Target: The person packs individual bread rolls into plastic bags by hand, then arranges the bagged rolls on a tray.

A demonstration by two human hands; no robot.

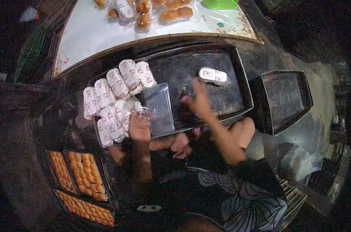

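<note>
1. We see the lone packet (213, 75) inside the black tray (183, 112), near its right end: an oblong with rounded ends, its white wrapper printed with reddish-brown marks, its surface slightly glossy.
2. Our right fingers (199, 89) are released and spread, the thumb held apart, just beside that packet; motion blur hides whether they touch it.
3. Our left fingers (135, 116) are raised at the tray's near side, with thin, shiny clear film (133, 105) around them; we cannot tell whether they grasp it.
4. Just beside them, a flat rectangle of clear plastic (158, 109) lies in the tray, smooth and straight-edged, with a soft grey sheen.
5. To the left, we have the heaped packets (117, 83), plump, rounded and printed like the lone one, leaning and overlapping across the tray's left end.
6. The tray has a dark, scuffed floor and raised straight walls; a second tray (287, 98), also dark and worn, stands to its right.
7. Beyond, the white counter (94, 34) has a stained, browned edge and carries glossy golden buns (176, 15) in crinkled clear plastic, plus a bright green object (220, 4).
8. At lower left, we see golden-brown bread (86, 174) in closely joined, domed rows.
</note>
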